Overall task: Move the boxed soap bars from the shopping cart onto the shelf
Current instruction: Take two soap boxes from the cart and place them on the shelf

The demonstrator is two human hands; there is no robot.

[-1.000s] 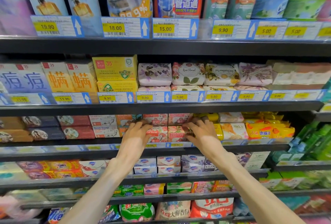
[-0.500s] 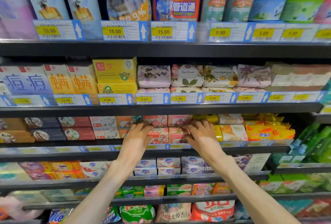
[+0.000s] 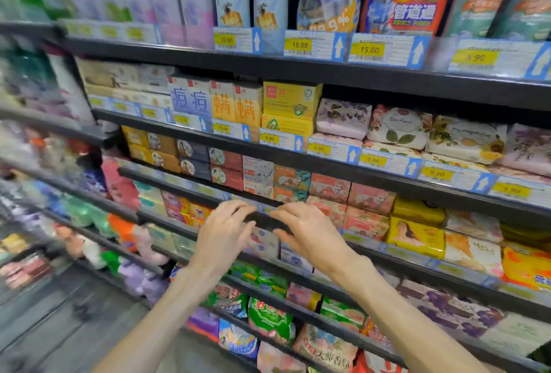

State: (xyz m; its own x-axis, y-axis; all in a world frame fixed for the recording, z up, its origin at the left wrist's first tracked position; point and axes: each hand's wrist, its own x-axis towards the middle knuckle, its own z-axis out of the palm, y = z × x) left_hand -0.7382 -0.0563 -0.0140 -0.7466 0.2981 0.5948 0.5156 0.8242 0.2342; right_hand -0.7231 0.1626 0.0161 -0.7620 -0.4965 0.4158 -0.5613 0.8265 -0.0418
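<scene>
I am holding my left hand (image 3: 222,240) and my right hand (image 3: 310,238) out in front of the black shelf (image 3: 262,220) edge, fingers loosely spread and carrying nothing. Just beyond that edge, to its right, the pink boxed soap bars (image 3: 347,208) are sitting stacked in two layers. I am judging them light, stiff and smooth-sided, best pinched across the short sides. The shopping cart is not showing here.

dark shelf (image 3: 372,177) tiers carry stacked boxed soap bars (image 3: 348,202), with yellow packs (image 3: 416,225) just beside them.
</scene>
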